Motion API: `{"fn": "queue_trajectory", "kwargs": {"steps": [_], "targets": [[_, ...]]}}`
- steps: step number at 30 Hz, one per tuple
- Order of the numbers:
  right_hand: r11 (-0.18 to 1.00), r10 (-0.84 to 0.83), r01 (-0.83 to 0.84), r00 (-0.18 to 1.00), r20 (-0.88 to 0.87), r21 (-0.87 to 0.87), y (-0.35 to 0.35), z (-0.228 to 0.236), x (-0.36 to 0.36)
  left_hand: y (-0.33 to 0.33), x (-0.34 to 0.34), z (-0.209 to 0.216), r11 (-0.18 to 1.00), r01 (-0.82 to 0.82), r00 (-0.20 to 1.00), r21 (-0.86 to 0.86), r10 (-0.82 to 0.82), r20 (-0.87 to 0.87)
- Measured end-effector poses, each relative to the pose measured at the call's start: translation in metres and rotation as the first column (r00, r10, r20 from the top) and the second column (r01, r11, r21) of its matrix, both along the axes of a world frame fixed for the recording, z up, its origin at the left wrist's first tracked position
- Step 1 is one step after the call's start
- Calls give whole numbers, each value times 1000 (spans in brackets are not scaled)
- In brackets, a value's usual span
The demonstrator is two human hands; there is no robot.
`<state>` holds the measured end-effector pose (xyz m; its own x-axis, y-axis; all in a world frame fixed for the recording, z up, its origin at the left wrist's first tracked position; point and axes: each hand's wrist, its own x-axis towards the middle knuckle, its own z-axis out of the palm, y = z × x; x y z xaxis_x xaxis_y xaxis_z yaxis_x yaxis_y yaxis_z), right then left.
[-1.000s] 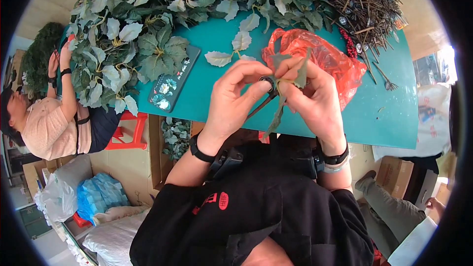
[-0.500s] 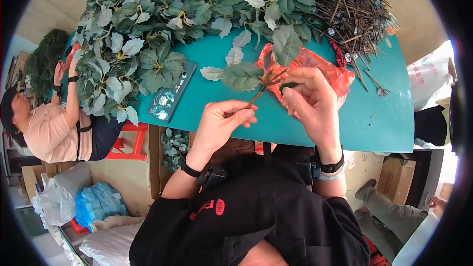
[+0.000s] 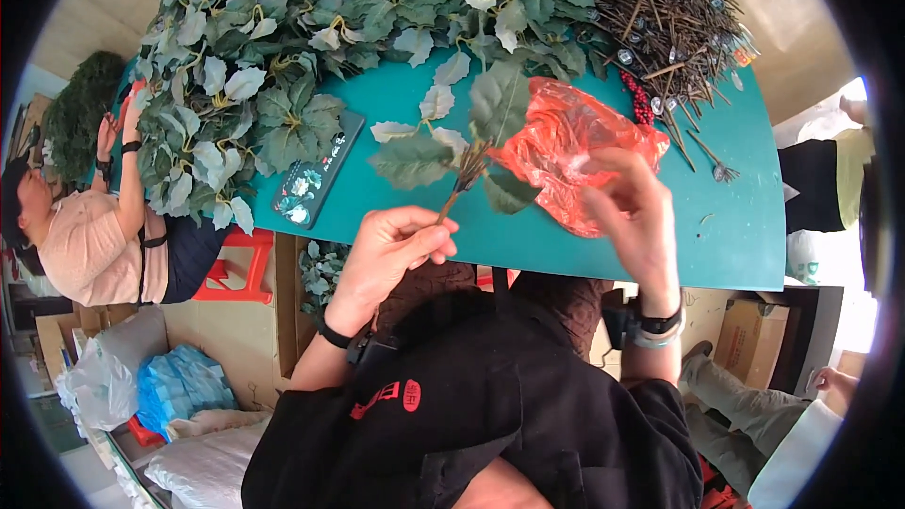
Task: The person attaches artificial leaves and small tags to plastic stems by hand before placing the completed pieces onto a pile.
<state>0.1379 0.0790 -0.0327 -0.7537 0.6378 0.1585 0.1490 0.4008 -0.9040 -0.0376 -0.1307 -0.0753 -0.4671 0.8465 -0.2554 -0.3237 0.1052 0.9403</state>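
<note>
Between thumb and fingers, my left hand (image 3: 391, 250) pinches the brown stem of an artificial leaf sprig (image 3: 500, 106). Its green leaves fan out from a dark bunched joint above the fingers. My right hand (image 3: 643, 221) is apart from the sprig, to its right, fingers loosely bent and spread with nothing visible in them. Behind that hand lies a crumpled red plastic bag (image 3: 566, 127) on the green table (image 3: 726, 226). A dark flat rectangular thing with a flower print (image 3: 319, 174) rests left of the sprig.
A big heap of artificial leaves (image 3: 358, 0) covers the table's far left. Brown twig stems (image 3: 655, 14) are piled at the far right beside red berries (image 3: 638, 94). A co-worker (image 3: 85, 226) sits at the left. Another person's leg (image 3: 745, 396) shows at lower right.
My right hand has let go near the sprig's joint and moved right and down, away from it. A leaf now hangs at the sprig's right side. My left hand has shifted left with the stem.
</note>
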Motion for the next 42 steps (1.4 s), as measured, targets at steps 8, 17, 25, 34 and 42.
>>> {"fn": "queue_trajectory", "kwargs": {"steps": [8, 17, 25, 34, 42], "targets": [[933, -272, 198, 934, 231, 299, 104, 5, 66, -148, -42, -57, 945, 195, 967, -263, -230, -111], [886, -288, 117, 898, 334, 449, 169, -16, 79, -357, -52, -196, 722, -169, 935, -671, 332, 122], [784, -388, -71, 719, 576, 617, 179, -37, 80, -272, -64, -163, 555, -179, 941, -812, -145, -306], [998, -66, 42, 799, 598, 54, 142, 20, 130, -70, -36, 1, 857, 440, 840, -268, -498, -215], [908, -34, 71, 995, 95, -412, 72, 14, 108, 48, 0, 32, 800, 600, 776, 9, -579, -249]]}}
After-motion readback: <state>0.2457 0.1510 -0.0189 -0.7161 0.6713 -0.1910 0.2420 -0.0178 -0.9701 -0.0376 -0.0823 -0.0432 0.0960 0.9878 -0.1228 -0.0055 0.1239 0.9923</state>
